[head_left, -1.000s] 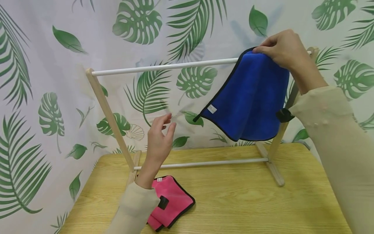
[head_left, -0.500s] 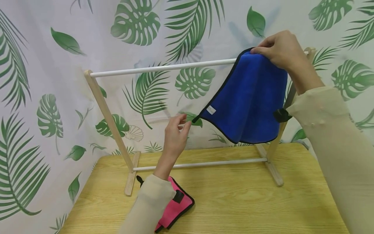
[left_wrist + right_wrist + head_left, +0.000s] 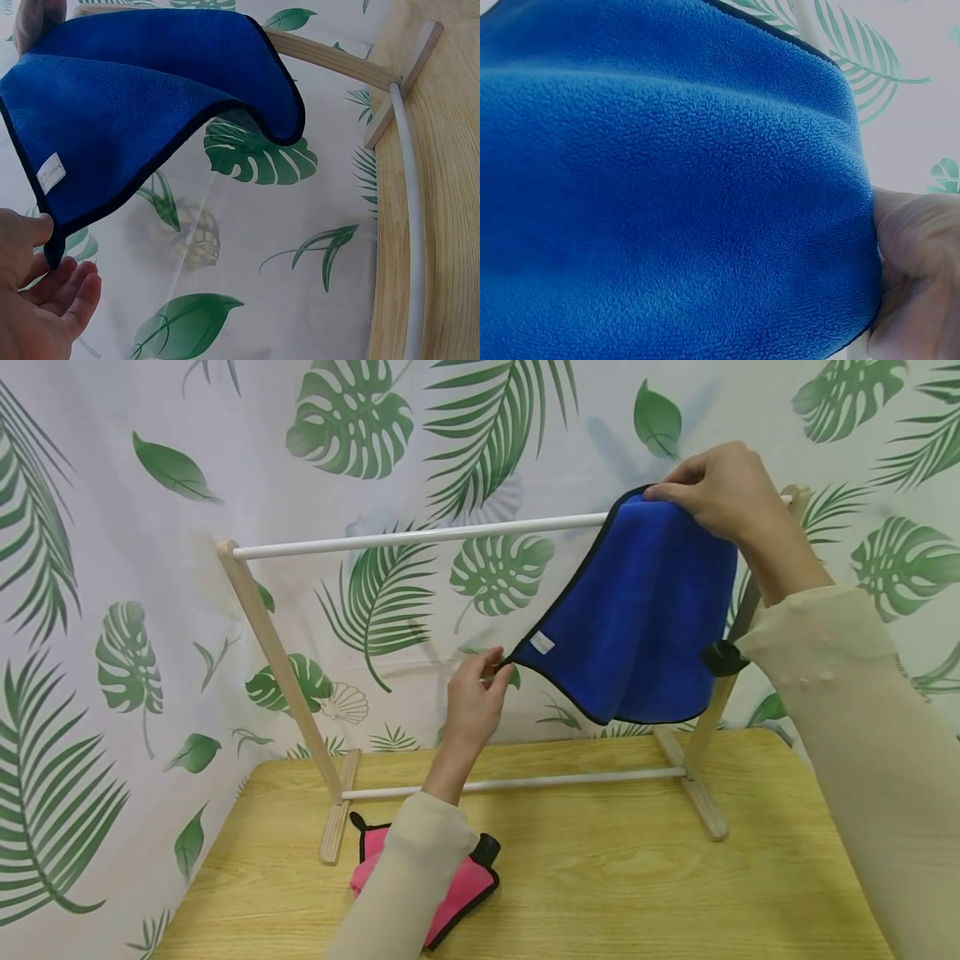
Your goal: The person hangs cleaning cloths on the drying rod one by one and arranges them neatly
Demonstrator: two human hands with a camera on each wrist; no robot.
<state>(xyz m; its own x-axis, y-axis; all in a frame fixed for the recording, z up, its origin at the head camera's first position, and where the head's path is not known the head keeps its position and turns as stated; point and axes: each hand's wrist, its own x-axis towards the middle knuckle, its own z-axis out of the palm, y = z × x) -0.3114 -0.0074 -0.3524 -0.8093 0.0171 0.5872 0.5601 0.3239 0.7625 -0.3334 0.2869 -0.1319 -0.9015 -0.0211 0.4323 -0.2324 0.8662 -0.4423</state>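
The blue plush towel [image 3: 637, 610] hangs in front of the upper white rod [image 3: 420, 536] of a wood-framed rack [image 3: 277, 668], near the rack's right-hand end. The right hand [image 3: 731, 489] has its grip at the towel's upper edge, thumb and fingers pinching the black trim; holding it that high seems to let the towel's own weight pull the cloth down below. The towel hides the rod behind it, so I cannot tell whether any of it lies over the rod. The left hand [image 3: 476, 697] is at the lower left corner, where a small black loop [image 3: 55, 251] sticks out; thumb and fingers curl about that loop, though how firmly they press I cannot tell. Holding the loop probably draws the corner out sideways, which would explain the slanting left edge and the flat lie of the white tag [image 3: 542, 642] beside it. Below, the fabric is free and falls into soft folds. The rack stands on broad wooden feet at the back of the worktop [image 3: 600, 877], with a lower white rod [image 3: 562, 780] joining its sides, likely to keep it steady. A pink towel [image 3: 468, 885] lies crumpled near the left foot, partly hidden beneath the left sleeve [image 3: 408, 881].
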